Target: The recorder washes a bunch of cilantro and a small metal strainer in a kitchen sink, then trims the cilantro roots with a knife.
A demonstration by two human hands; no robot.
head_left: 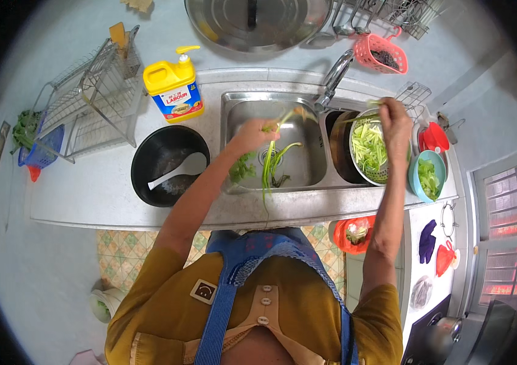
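Over the left basin of the steel sink point(235, 109), my left hand point(256, 134) grips long green vegetable stems point(266, 169) that hang toward the counter's front edge. More stems point(286, 150) and some leafy greens point(243, 169) lie in the basin. My right hand point(394, 119) is raised above a colander point(379, 179) holding cut pale-green stem pieces point(368, 146); its fingers are closed around a piece of stem point(368, 118). To the right of that hand stands a turquoise bowl point(441, 166) with green leaves.
A black pot point(139, 169) with a white rice paddle stands left of the sink, below a yellow LABOUR detergent bottle point(174, 93). The faucet point(337, 80) rises behind the basins. A wire dish rack point(87, 100) stands at the left. A red bag point(343, 242) is below the counter.
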